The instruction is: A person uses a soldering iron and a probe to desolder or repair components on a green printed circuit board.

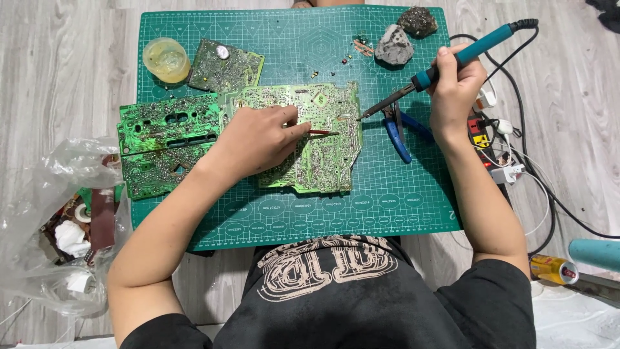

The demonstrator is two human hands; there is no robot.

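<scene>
A pale green circuit board [323, 139] lies solder-side up on the green cutting mat [387, 194], in the middle of the surface. The left hand [258, 139] rests on it, pinching a thin red-handled tool [321, 132] whose point lies on the board, likely steadying the spot being worked. The right hand [455, 87] grips a teal soldering iron [445, 64] like a pen, angled so its tip meets the board's right edge. Blue pliers [397, 132] lie just beside; two darker boards [168, 142] sit at the left, apparently set aside.
</scene>
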